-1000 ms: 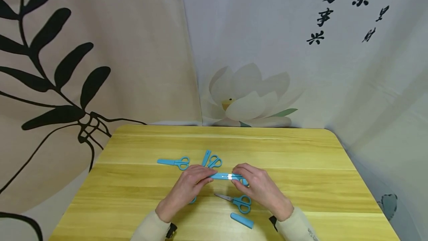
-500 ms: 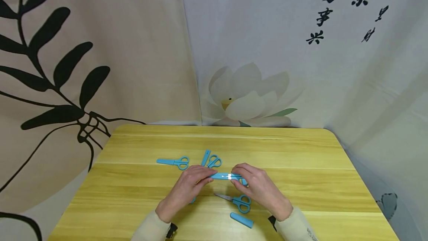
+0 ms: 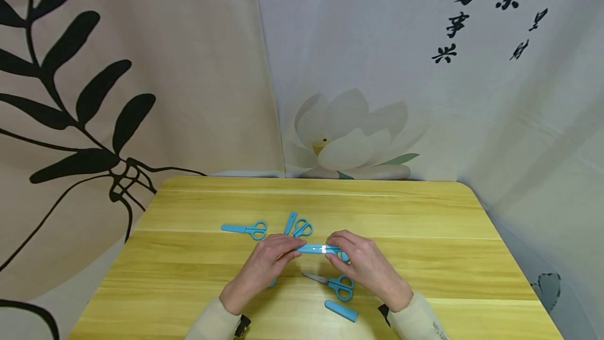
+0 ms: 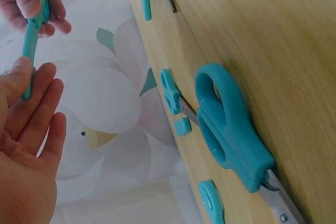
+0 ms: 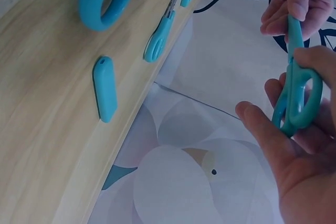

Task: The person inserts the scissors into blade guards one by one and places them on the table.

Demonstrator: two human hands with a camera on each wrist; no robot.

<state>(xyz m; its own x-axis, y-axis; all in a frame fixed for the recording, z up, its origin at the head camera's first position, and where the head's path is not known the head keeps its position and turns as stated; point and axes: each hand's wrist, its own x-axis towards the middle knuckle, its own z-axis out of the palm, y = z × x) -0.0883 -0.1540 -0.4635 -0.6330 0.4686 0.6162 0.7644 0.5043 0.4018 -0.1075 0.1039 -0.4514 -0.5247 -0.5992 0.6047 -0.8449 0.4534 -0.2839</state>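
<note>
Blue plastic-handled scissors (image 5: 295, 72) are being held up between both hands, over the surface (image 3: 424, 235), with a slim blue plastic blade cover (image 3: 309, 248) over the blades. The cover's far end is pinched by the left hand (image 3: 262, 261), thumb against fingers; the handles are gripped by the right hand (image 3: 370, 264).

Looks like the cover step is being worked on, though whether it's being pushed on or pulled off can't be told. Either way, a straight motion along the blades seems called for, with the handles kept steady.

Just below the right hand, uncovered blue-handled scissors with steel blades (image 3: 334, 283) can be seen, plus a loose rounded blue cover (image 3: 341, 310). Beyond the left hand, a sheathed blue pair (image 3: 238, 229) has been left.

Compared with half a second ago, basically nothing's been shifted: same grips, same pose.
</note>
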